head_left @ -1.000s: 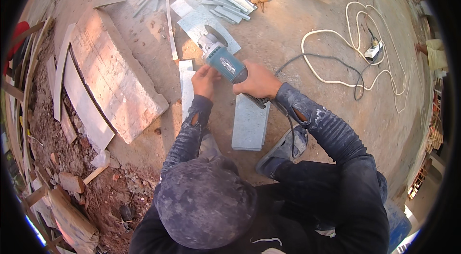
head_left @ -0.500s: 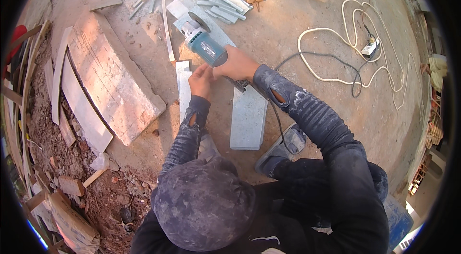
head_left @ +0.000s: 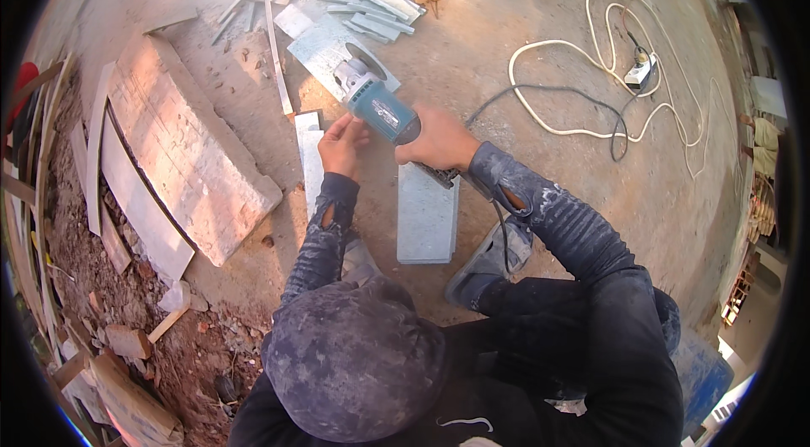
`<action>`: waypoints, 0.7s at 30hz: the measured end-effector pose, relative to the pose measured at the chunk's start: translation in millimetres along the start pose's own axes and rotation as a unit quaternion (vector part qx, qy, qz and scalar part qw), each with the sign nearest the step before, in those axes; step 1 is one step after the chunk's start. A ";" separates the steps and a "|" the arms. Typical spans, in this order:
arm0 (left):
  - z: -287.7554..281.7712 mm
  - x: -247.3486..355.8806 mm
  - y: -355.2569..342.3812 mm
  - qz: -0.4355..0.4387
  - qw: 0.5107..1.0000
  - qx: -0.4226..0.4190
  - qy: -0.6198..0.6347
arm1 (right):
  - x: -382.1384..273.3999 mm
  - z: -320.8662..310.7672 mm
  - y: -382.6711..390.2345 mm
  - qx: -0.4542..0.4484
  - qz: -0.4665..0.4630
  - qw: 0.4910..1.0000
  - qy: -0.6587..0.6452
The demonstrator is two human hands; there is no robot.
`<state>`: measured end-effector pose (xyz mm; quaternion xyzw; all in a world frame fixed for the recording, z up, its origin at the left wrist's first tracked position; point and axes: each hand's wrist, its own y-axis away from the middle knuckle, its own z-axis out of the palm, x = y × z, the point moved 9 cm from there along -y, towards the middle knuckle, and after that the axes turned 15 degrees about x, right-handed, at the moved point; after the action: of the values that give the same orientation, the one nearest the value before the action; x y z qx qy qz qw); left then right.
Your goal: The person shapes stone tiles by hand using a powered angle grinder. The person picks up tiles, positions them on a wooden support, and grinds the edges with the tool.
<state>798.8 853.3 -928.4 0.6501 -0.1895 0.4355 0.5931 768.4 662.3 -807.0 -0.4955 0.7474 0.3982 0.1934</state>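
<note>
Grinder (head_left: pixel 381 111) has drawn back, right fingers (head_left: pixel 415 151) around its rear.

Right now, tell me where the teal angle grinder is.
In the head view, the teal angle grinder is above and slightly left of centre, in the right hand, with the left hand close by.

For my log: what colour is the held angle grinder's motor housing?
The motor housing is teal, head view.

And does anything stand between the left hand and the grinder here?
Nothing visible does: the left hand is right beside the grinder, which the right hand grips from behind. Whether the left touches it is unclear.
</note>
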 end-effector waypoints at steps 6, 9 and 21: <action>-0.4 -3.3 -5.5 0.003 1.000 -0.008 0.012 | -2.1 18.0 -10.8 0.004 0.033 0.997 -0.065; 1.2 -3.3 -2.6 -0.008 1.000 -0.011 0.020 | -13.2 19.7 -28.8 0.012 0.025 0.997 -0.071; 1.8 16.0 2.2 0.050 0.998 -0.018 -0.042 | -5.0 -1.6 -19.6 -0.043 -0.027 0.997 -0.054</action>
<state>806.6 855.4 -914.2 0.6467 -0.2546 0.4332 0.5739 788.2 660.3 -810.6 -0.5015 0.7044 0.4503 0.2225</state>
